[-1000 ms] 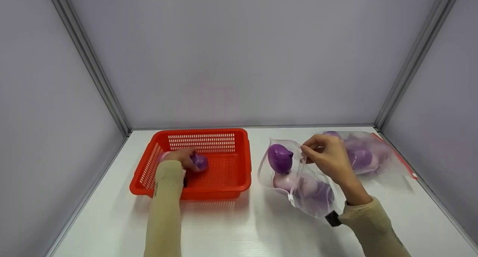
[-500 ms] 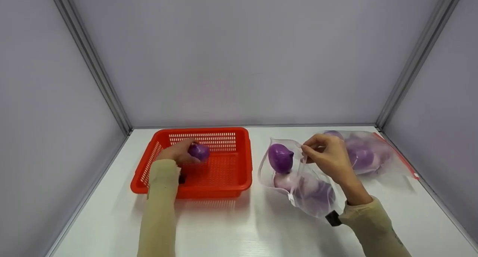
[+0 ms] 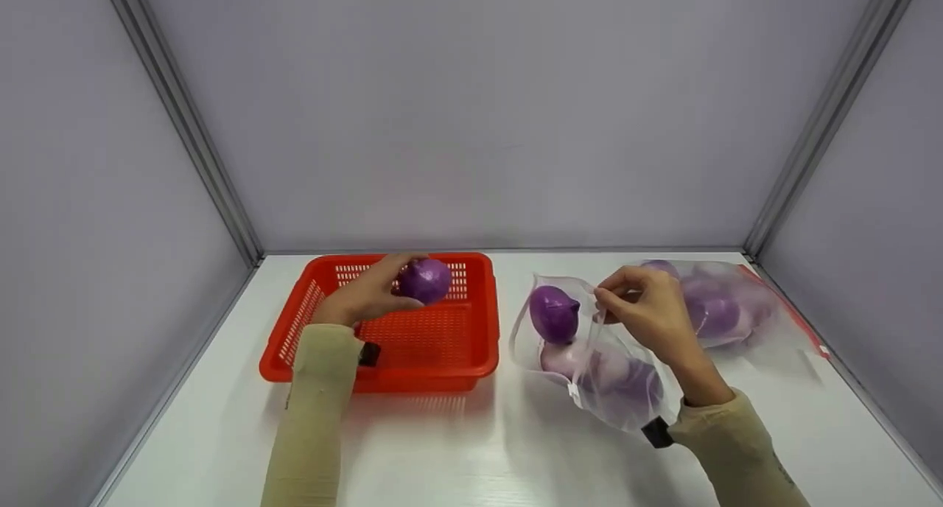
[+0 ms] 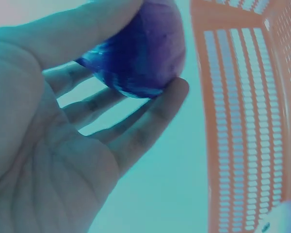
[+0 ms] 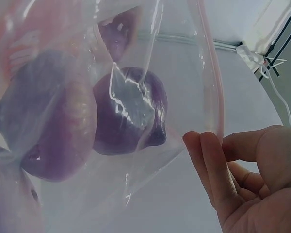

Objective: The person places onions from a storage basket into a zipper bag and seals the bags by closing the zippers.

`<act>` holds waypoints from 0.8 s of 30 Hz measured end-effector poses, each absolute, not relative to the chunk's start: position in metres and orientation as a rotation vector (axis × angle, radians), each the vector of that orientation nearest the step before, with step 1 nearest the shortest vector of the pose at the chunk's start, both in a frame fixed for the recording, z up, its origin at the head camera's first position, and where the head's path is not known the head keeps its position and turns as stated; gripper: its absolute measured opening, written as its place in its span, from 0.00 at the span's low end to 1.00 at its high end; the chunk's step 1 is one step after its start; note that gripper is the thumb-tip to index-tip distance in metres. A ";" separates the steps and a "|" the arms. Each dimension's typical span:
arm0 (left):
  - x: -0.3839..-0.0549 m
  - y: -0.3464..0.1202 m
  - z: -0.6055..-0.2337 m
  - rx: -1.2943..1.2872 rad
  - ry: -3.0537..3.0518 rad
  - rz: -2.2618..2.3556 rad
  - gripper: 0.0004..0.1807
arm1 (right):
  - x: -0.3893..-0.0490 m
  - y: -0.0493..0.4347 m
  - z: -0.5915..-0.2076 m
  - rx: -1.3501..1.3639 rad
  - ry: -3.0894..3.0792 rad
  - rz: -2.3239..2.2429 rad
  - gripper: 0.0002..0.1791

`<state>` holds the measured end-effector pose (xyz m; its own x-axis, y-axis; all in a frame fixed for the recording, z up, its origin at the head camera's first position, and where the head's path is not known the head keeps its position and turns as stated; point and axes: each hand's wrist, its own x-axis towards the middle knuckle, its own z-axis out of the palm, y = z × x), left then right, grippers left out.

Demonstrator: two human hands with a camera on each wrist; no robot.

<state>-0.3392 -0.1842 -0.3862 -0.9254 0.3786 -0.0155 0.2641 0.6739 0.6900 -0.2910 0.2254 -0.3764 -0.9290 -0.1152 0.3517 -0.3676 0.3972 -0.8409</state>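
My left hand [image 3: 372, 289] grips a purple onion [image 3: 427, 281] above the red basket [image 3: 482, 367], thumb on one side and fingers on the other. The left wrist view shows the glossy onion [image 4: 150, 53] with its pointed end toward the palm. With thumb and fingertips my right hand [image 3: 648, 304] pinches the edge of a clear zip bag [image 3: 519, 345], whose mouth stands open. Inside it lie several onions, a dark purple one [image 3: 554, 314] uppermost at the mouth. The right wrist view shows the bag's pink zip strip [image 5: 214, 97] between the fingertips.
A second clear bag [image 3: 773, 337] with a red strip lies behind my right hand, holding several purple onions [image 3: 711, 315]. A pale rounded thing [image 4: 283, 218] sits in the basket in the left wrist view. Grey walls [image 3: 479, 124] enclose the white table [image 3: 442, 455].
My left hand has lifted the purple onion from the basket's floor and carried it up and to the right. The right hand keeps its pinch on the bag's edge.
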 end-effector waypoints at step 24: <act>-0.307 -0.126 -0.372 1.062 2.612 1.169 0.41 | -0.287 0.223 -0.373 0.421 -2.402 1.572 0.03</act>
